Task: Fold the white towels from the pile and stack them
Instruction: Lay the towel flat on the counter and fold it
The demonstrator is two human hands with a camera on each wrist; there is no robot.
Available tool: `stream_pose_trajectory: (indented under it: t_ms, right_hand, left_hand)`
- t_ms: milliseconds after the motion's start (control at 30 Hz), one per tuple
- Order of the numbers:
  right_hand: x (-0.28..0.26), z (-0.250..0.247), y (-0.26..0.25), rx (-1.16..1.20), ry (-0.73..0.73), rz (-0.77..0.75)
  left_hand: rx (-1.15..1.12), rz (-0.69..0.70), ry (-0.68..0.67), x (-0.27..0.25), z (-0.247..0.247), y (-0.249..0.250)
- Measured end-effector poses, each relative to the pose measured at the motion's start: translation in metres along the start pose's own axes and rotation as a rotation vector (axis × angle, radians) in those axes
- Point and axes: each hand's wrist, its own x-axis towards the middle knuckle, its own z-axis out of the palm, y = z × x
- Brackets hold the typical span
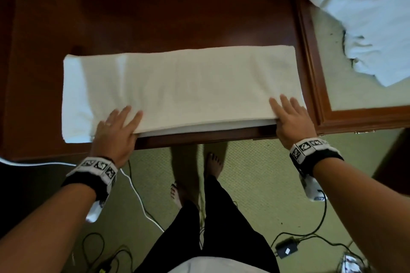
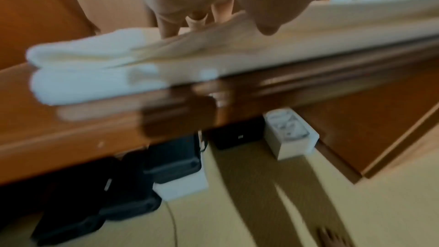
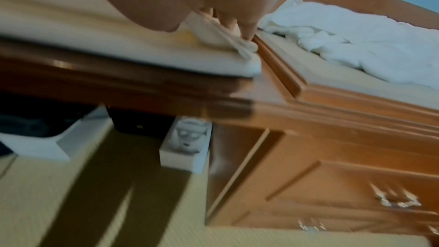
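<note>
White terry cloth lies in a long folded band across the near part of the dark wooden desk (image 1: 155, 13), its near long edge running just along the desk's front lip, probably so both hands can reach it without stretching. This towel (image 1: 177, 86) is doubled lengthwise: a top layer sits a little short of the layer beneath along the near edge, and at the left end a single thickness sticks out past the fold. The left hand (image 1: 115, 131) takes the near edge towards the left, fingers spread on top with the thumb tucked under the upper layer, so it grasps that layer. The right hand (image 1: 290, 117) does the same at the near right corner, fingers flat on top and the corner pinched, as the right wrist view shows. Holding both ends of one edge keeps the layer taut and square for the next fold, I judge. Well apart to the far right, on the adjoining pale-topped cabinet (image 1: 355, 99), the crumpled pile of white towels (image 1: 366, 17) waits within easy reach.
</note>
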Motion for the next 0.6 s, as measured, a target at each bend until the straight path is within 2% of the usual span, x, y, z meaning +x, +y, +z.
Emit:
stream_pose_trajectory:
  t_ms: [100, 167, 233, 367, 467, 500, 600]
  right_hand:
    - [-0.008, 0.010, 0.009, -0.043, -0.062, -0.005]
    - [-0.004, 0.007, 0.011, -0.009, -0.010, -0.025]
    - [-0.006, 0.004, 0.016, 0.027, 0.064, 0.003]
    - [-0.023, 0.012, 0.022, -0.078, -0.037, 0.059]
    - [-0.022, 0.012, -0.005, -0.093, 0.007, 0.117]
    - [-0.020, 0.012, -0.020, -0.080, 0.050, 0.074]
    - [-0.013, 0.016, -0.064, -0.050, 0.101, -0.207]
  left_hand:
    - [0.074, -0.041, -0.077, -0.013, 0.012, 0.002]
    - [0.060, -0.054, -0.097, -0.008, 0.010, 0.001]
    - [0.092, -0.028, -0.081, -0.009, 0.007, 0.002]
    - [0.114, 0.025, -0.085, -0.014, 0.003, 0.010]
    - [0.080, 0.038, -0.021, -0.015, -0.003, 0.002]
    - [0.066, 0.024, -0.002, -0.016, -0.006, -0.005]
    - [0.108, -0.021, 0.036, -0.023, -0.018, -0.031]
